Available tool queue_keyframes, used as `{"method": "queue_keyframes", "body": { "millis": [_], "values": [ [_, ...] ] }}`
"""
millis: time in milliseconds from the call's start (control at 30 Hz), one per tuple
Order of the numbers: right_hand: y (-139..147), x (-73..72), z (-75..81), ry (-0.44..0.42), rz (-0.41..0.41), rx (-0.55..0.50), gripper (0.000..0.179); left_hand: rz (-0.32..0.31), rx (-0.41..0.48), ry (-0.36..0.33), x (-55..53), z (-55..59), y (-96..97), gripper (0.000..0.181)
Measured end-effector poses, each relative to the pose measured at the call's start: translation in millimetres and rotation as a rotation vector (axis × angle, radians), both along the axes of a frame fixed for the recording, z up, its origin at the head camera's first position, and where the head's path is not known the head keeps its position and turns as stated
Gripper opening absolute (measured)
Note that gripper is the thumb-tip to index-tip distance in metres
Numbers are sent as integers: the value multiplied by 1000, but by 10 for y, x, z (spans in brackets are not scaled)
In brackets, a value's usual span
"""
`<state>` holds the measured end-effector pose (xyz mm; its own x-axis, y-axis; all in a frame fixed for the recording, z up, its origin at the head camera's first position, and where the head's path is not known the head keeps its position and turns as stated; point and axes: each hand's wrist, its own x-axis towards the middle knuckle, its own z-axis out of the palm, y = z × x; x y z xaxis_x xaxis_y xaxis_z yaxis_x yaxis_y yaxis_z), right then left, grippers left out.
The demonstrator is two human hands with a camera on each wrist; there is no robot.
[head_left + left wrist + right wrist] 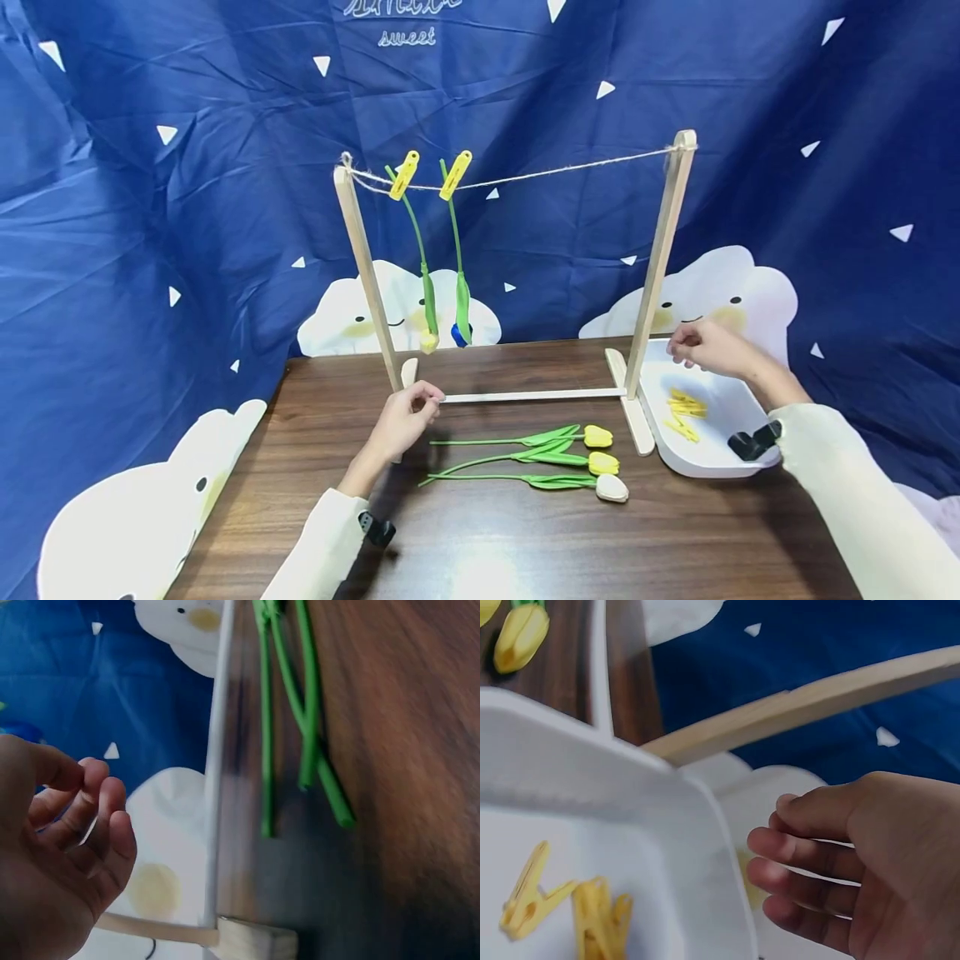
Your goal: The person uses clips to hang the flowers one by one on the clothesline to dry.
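My left hand [403,421] hovers near the left post of the wooden frame, fingers loosely curled around nothing. My right hand [708,348], also loosely bent and holding nothing, is over the back of a white basin [757,468]. Inside that basin lie several yellow clothespins [529,900]. Two more clothespins, a left one [404,176] and a right one [456,176], pinch stems onto the string, so a yellow tulip [429,342] and a blue tulip [463,312] hang heads down. Two yellow tulips [602,463] and a white tulip [612,488] lie on the table, stems pointing left.
A string [562,169] runs between the frame's left post [366,267] and right post [663,250]. A white crossbar [532,396] joins the posts low down. Behind the brown table [480,533] hangs a blue cloth [540,100] with white clouds and triangles.
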<state>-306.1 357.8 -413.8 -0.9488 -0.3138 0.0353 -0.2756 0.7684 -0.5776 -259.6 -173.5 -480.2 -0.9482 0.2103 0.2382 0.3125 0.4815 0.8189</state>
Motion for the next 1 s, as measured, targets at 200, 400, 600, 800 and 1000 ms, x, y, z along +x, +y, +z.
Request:
{"method": "queue_keyframes", "body": {
  "millis": [200,400,600,800,1000],
  "values": [
    [69,-40,-168,-1,-31,95,11,-36,-134,46,-28,-126,-57,14],
    [104,-103,-297,49,-40,193,7,-77,-301,95,-51,-231,-85,13],
    [108,-156,-386,44,-8,244,6,-127,-417,99,-24,-322,-99,20],
    [70,-165,-443,-11,38,291,10,-140,-491,69,26,-365,-111,24],
    [52,-155,-506,-61,66,320,9,-129,-533,62,35,-419,-131,25]
  ]
}}
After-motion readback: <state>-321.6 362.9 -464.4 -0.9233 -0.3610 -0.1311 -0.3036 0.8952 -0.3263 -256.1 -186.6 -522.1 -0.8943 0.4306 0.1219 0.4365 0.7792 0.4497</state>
